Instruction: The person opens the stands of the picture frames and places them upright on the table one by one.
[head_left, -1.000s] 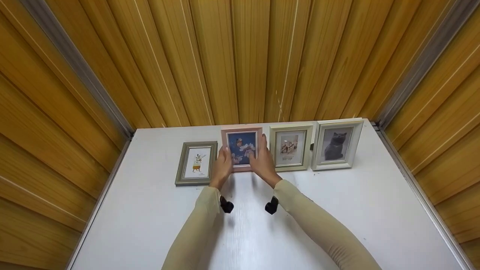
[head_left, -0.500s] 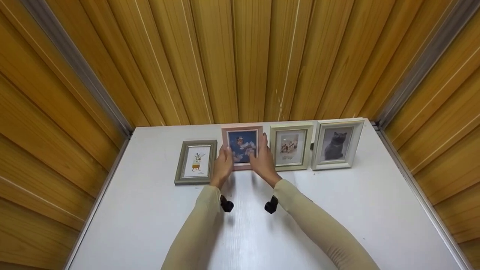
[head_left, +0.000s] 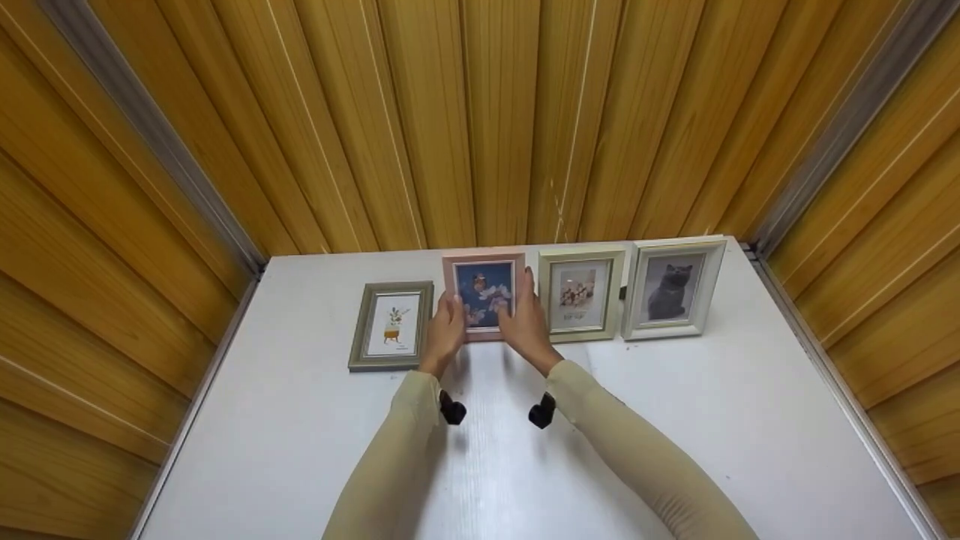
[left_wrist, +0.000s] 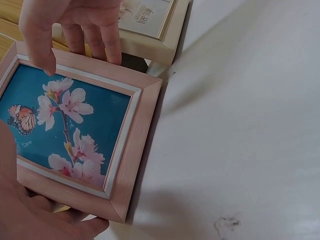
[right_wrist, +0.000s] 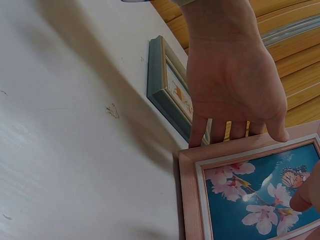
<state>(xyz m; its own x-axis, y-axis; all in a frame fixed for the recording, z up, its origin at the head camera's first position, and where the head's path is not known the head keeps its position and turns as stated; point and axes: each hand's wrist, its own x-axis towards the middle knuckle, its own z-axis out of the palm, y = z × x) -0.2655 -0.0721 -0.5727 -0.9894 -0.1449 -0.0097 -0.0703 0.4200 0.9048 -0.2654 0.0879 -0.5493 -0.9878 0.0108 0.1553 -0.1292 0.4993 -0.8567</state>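
Note:
A pink picture frame (head_left: 485,332) with a butterfly and blossom print stands upright between both hands. The left hand (head_left: 445,333) grips its left side, thumb toward the front, fingers along the edge and partly hidden behind. On the other side, the right hand (head_left: 527,327) grips the right edge with its thumb over the front. The left wrist view shows the pink frame (left_wrist: 131,150) close up, its lower edge at the white tabletop. To the left is a grey-green picture frame (head_left: 359,330) with a plant print; to the right, a cream picture frame (head_left: 545,300) with a flower print.
A white picture frame (head_left: 636,300) with a grey cat photo stands farthest right in the row. All the frames are on a white table (head_left: 495,480). Wood-look panels (head_left: 495,127) rise behind the table and at both sides, with metal rails at the corners.
The hands and the pink picture frame stay in practically the same place. Only a very slight shift of the whole head view shows.

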